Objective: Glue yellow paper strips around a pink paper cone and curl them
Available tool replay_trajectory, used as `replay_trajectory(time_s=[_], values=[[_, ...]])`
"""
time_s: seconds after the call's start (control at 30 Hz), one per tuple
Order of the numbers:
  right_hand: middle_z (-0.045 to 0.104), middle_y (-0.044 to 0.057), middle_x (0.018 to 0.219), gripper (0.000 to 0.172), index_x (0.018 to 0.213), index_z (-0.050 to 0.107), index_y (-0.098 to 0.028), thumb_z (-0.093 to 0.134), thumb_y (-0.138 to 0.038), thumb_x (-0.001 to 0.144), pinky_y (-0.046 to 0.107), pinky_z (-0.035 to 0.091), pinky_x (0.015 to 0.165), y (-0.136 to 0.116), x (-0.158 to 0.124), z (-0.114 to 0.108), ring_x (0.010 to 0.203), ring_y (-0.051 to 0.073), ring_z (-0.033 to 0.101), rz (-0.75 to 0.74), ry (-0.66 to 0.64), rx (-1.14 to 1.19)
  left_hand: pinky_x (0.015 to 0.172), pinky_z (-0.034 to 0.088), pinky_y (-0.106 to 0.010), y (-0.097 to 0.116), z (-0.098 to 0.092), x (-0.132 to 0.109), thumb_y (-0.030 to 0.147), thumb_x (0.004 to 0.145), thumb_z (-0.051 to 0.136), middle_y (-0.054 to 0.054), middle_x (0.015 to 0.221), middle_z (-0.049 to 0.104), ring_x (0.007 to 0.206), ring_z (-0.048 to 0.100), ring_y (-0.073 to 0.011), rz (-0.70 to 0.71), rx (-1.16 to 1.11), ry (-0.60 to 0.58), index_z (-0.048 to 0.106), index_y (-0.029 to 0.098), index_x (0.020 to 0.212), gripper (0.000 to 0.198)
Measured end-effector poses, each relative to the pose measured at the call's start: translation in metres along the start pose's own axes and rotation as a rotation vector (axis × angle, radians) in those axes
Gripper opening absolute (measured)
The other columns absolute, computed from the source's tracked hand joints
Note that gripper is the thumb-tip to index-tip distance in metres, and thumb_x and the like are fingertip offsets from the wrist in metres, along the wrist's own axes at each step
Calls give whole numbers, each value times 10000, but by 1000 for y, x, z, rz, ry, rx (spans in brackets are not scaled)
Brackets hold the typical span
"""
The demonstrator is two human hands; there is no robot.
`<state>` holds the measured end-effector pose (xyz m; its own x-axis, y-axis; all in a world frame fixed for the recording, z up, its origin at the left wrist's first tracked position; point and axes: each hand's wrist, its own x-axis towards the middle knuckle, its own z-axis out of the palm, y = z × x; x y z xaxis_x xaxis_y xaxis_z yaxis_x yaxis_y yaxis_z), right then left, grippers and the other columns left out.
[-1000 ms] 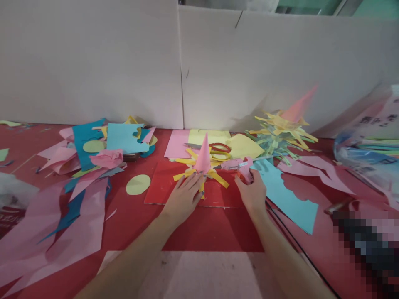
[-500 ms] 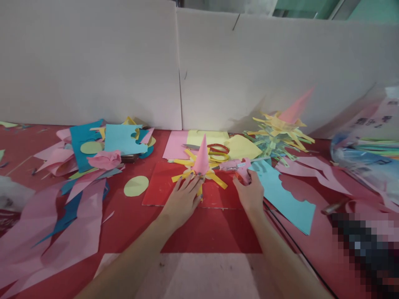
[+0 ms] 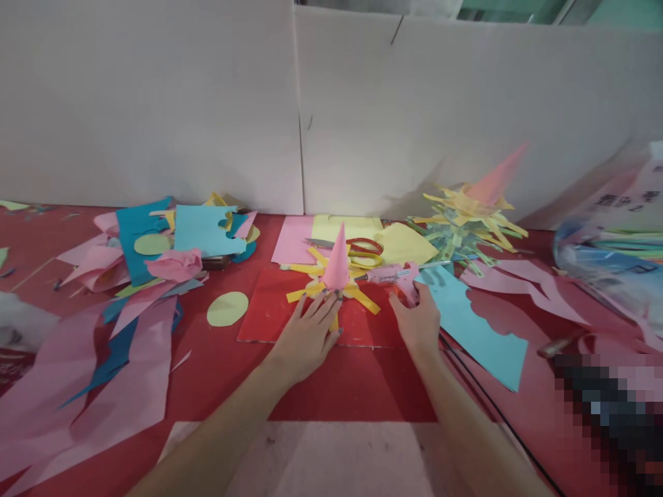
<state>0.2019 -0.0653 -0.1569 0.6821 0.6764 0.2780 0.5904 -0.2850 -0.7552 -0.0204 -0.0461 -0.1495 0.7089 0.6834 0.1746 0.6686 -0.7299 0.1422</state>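
A pink paper cone (image 3: 338, 264) stands upright on a ring of yellow paper strips (image 3: 365, 301), which lies on a bright red board (image 3: 264, 314). My left hand (image 3: 309, 336) rests flat in front of the cone, its fingers stretched out over the strips and their tips at the cone's base. In my right hand (image 3: 418, 322) is a pink glue gun (image 3: 398, 274), gripped by its handle. The gun's nozzle points left, close to the right side of the cone's base; I cannot tell whether it touches. A dark cord trails from the gun toward the lower right.
Behind the cone lie red-handled scissors (image 3: 362, 246) and yellow sheets (image 3: 407, 241). A finished-looking cone figure (image 3: 492, 186) leans at the back right near a plastic bag (image 3: 616, 255). Blue sheets (image 3: 484, 338) lie right; paper scraps (image 3: 139, 345) and a pale yellow disc (image 3: 228, 309) lie left.
Almost nothing differs; the whole view has shifted very slightly. Both hands, the cone and the glue gun keep their places relative to each other.
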Motion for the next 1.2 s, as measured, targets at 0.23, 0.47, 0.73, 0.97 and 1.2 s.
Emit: replay_trajectory(time_s=[0.23,0.47,0.73,0.97,1.2], values=[[622,97,964,604,1137,555,-150,584,-494,641,343,412,773,-1,0,0,819,223,538,6,7,1,1101,228,-477,0,-1,0,352,935,270,-49,1467,323,1359,256,-248,6,-9,12,288,199,1404,493],[622,97,975,591,1121,560,-148,591,-485,637,343,415,778,-4,0,-2,816,218,540,16,0,45,1111,231,-445,-3,-5,1,372,940,264,-49,1482,295,1366,244,-209,25,-65,27,260,219,1411,496],[621,94,960,610,1132,556,-147,595,-497,634,342,418,770,-1,1,0,808,218,543,27,-7,36,1111,250,-456,-5,-6,2,350,906,388,-46,1412,413,1321,333,-211,-15,-105,65,436,241,1309,420],[611,74,917,576,1112,560,-142,585,-475,643,325,410,772,-6,1,-4,793,200,530,22,18,60,1115,250,-455,-6,-5,0,178,843,412,-41,1377,451,1298,360,-202,-16,-158,128,489,236,1247,416],[615,81,921,570,1107,557,-139,585,-463,639,330,413,770,-5,1,-3,801,202,536,11,15,96,1102,277,-441,-8,-9,0,50,755,391,-28,1247,545,1225,435,-180,-103,-215,219,552,235,1104,426]])
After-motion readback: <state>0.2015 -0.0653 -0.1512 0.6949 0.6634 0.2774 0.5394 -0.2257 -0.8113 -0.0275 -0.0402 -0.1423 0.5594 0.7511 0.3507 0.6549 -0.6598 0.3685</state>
